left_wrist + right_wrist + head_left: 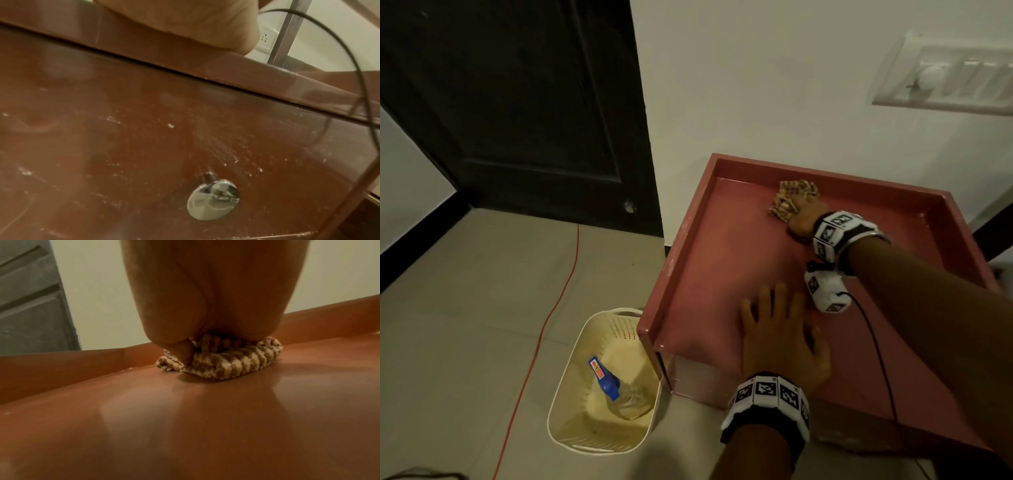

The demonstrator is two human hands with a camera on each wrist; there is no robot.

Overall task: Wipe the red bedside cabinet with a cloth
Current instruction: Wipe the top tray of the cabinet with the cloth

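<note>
The cloth [792, 202] lies bunched on the sunken top of the red cabinet [722, 274], near the back rim and the wall, with the unwiped stretch running from it toward the front edge. The right hand [804, 219] is on it, fingers curled over the wad and pressing it to the surface. The left hand [780, 339] lies flat and spread near the front edge, holding nothing, likely bracing the cabinet

A bunched brown-and-cream checked cloth [791, 200] lies near the back rim of the red bedside cabinet [688, 274]
</note>
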